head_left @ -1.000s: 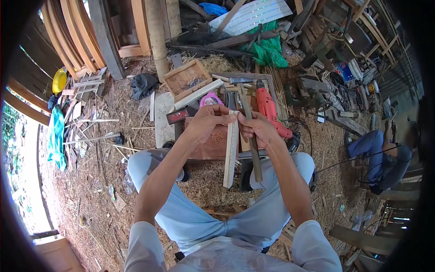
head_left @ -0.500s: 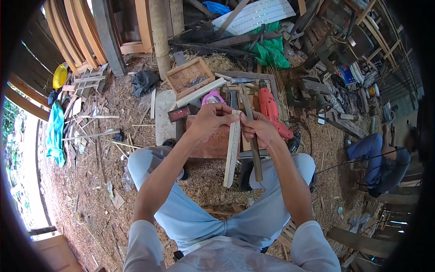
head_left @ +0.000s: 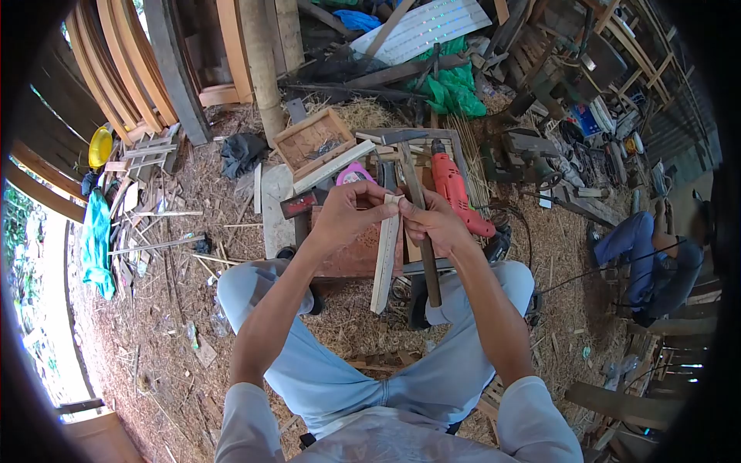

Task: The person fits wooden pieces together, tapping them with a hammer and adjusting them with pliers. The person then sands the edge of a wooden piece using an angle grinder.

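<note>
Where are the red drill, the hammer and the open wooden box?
Red drill (head_left: 450, 181): head view, middle of its body.
Hammer (head_left: 404, 136): head view, on the metal head.
Open wooden box (head_left: 302, 124): head view, on its far rim.

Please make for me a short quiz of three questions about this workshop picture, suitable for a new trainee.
1. What do the fingertips of both the left hand and the right hand pinch?
A) a drill bit
B) the top of the pale wooden strip
C) a yellow helmet

2. True or false: the shallow wooden box lies to the left of the red drill.

3. Fill in: the handle of the hammer is in the ____ hand.

Key: 1 B; 2 true; 3 right.
</note>
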Available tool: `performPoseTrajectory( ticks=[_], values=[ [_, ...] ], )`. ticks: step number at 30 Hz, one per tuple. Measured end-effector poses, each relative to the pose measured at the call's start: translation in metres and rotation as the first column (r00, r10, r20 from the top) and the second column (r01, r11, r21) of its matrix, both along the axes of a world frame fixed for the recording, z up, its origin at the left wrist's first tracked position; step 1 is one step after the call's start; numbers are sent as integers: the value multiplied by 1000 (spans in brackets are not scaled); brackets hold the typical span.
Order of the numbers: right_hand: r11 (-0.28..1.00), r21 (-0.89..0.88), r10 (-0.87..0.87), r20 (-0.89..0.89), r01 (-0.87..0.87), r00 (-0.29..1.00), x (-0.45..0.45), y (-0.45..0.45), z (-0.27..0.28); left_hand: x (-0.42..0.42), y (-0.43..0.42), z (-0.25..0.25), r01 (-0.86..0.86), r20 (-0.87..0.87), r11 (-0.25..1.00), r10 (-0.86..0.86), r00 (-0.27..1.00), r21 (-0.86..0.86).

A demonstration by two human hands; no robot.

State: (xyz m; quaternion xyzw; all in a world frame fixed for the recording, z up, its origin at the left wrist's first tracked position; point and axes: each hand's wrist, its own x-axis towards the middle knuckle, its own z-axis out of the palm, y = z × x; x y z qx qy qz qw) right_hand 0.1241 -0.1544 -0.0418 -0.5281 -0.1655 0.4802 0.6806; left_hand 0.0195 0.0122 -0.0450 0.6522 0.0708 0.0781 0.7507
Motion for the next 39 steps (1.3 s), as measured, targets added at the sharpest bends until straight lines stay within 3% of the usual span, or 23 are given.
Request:
performPoseTrajectory(
  ticks=[4, 6, 7, 10, 11, 12, 14, 21, 26, 30, 32, 39],
  values=[
    [999, 42, -14, 104, 10, 995, -2, -2, 8, -5, -9, 6, 11, 94, 999, -8, 996, -32],
    [999, 1, -39, 307, 41, 951, -8, -3, 16, -8, -10, 9, 12, 126, 1000, -10, 992, -12],
    [999, 4, -44, 308, 44, 950, -9, -5, 15, -12, -11, 12, 10, 150, 1000, -10, 989, 5],
    [991, 133, -47, 427, -11, 903, -16, -11, 18, -22, -10, 26, -31, 184, 971, -14, 983, 238],
    [991, 134, -49, 426, -10, 903, -17, -10, 21, -23, -10, 27, -51, 223, 941, -27, 974, 335],
    [987, 158, -64, 424, -4, 903, -19, -9, 23, -23, -10, 27, -51, 222, 941, -27, 975, 335],
    [983, 183, -79, 421, 1, 904, -19, -9, 23, -22, -11, 26, -21, 177, 987, -8, 984, 159],
    [993, 111, 2, 392, -49, 920, -18, -18, 23, -28, -11, 20, -6, 196, 971, -43, 980, 241],
    [990, 132, -93, 381, 45, 920, -17, -20, 17, -27, -37, 33, -279, 371, 847, 106, 923, 453],
    [980, 196, -75, 207, 34, 975, -11, -21, 11, -28, -47, 37, -354, 346, 861, 228, 910, 365],
    [971, 239, -59, 137, 24, 989, -11, -20, 11, -29, -47, 38, -445, 516, 751, 163, 841, 488],
    [963, 269, -59, 294, -23, 954, -11, -21, 25, -43, -33, 41, -437, 549, 663, 47, 834, 608]
  ],
)
